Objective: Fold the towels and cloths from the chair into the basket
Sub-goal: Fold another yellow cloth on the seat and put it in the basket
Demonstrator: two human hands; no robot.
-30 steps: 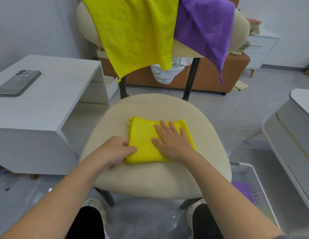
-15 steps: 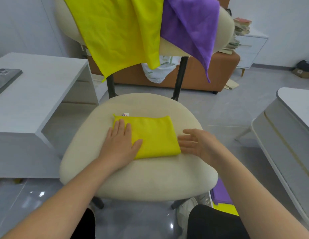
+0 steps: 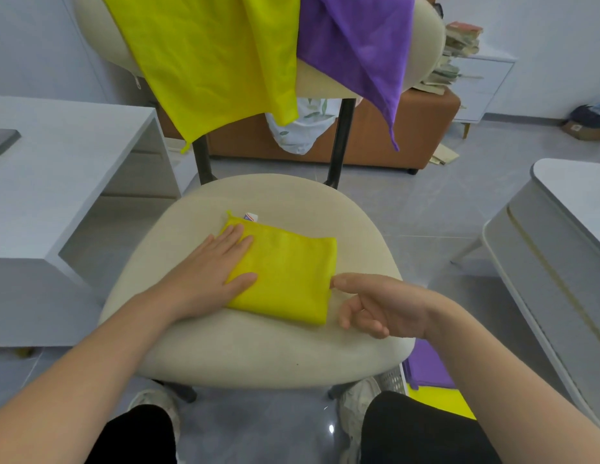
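A folded yellow cloth (image 3: pixel 285 276) is lying on the beige chair seat (image 3: pixel 258 346), slightly tilted, with a small white label (image 3: pixel 250 216) sticking out at its far left corner. The left hand (image 3: pixel 208 269) is resting flat on the cloth's left part, its grip apart: fingers straight and spread, thumb lying along the near left edge. The right hand (image 3: pixel 375 303) is hanging just beside the cloth's right edge, palm turned inward. Its grip is loose and holding nothing, the fingers gently curled, and 1 fingertip is reaching right up to the edge of the fabric; whether it is touching is unclear.

Over the chair back (image 3: pixel 422 51), 2 more pieces are hanging unfolded: a large yellow towel (image 3: pixel 208 61) on the left and a purple cloth (image 3: pixel 359 45) on the right, its corner pointing down.

Beneath the seat's right side, a white perforated basket (image 3: pixel 394 380) is sitting on the floor, mostly hidden. Inside it, a folded purple piece (image 3: pixel 429 370) and a yellow piece (image 3: pixel 439 403) are showing.

A white surface (image 3: pixel 57 155) is standing to the left of the chair, and another pale one (image 3: pixel 559 195) to the right. A brown sofa (image 3: pixel 375 139) is sitting behind the chair.
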